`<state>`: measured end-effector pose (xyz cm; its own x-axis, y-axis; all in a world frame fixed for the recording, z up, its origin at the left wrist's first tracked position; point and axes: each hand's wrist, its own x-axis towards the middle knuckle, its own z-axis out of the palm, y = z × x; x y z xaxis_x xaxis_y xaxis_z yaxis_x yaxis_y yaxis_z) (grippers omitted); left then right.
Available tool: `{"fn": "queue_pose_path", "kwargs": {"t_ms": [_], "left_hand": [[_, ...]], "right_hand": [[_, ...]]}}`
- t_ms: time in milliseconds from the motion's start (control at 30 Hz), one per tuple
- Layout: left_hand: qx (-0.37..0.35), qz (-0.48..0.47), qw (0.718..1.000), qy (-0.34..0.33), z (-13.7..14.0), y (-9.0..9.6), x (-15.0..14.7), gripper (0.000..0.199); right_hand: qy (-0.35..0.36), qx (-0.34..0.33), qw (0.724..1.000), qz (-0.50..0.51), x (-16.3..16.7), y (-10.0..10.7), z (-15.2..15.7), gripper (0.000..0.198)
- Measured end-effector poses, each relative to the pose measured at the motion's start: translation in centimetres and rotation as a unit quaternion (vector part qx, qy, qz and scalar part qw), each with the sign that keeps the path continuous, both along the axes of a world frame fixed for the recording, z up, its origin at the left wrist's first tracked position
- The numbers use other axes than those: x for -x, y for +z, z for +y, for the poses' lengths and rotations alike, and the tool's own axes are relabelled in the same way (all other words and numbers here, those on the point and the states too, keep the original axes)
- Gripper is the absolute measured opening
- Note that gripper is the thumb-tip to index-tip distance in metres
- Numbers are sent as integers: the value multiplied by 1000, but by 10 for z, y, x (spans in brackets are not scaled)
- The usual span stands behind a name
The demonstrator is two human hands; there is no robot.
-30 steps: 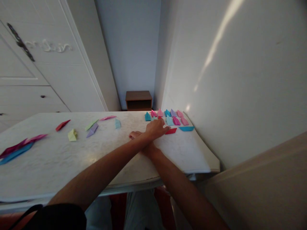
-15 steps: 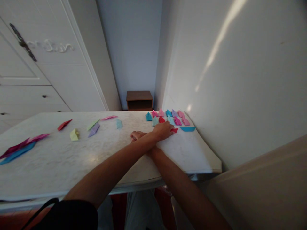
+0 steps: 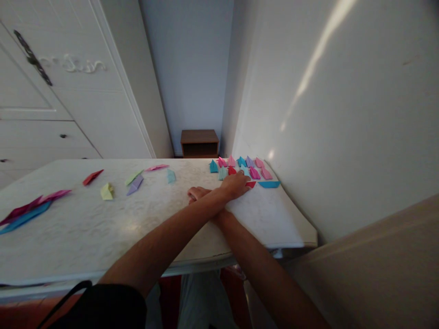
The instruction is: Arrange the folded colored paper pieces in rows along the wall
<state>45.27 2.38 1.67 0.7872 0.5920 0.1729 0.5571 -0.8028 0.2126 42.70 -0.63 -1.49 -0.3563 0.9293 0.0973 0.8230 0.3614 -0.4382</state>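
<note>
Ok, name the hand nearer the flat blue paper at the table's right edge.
Left. The left hand is just left of the flat blue paper, with a red paper between them; the right hand, crossed beneath, is farther left.

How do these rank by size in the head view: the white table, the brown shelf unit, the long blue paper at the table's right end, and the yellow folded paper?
1. White table
2. Brown shelf unit
3. Long blue paper and yellow folded paper: too alike to rank
</note>
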Motion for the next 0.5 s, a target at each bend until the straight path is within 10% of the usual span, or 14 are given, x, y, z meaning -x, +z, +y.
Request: {"fn": "queue_pose_path", "kwargs": {"t_ms": [500], "left_hand": [[-57, -91, 994, -36, -42, 18, 24, 26]], "right_hand": [[25, -6, 1000, -19, -1, 11, -6, 29]]}}
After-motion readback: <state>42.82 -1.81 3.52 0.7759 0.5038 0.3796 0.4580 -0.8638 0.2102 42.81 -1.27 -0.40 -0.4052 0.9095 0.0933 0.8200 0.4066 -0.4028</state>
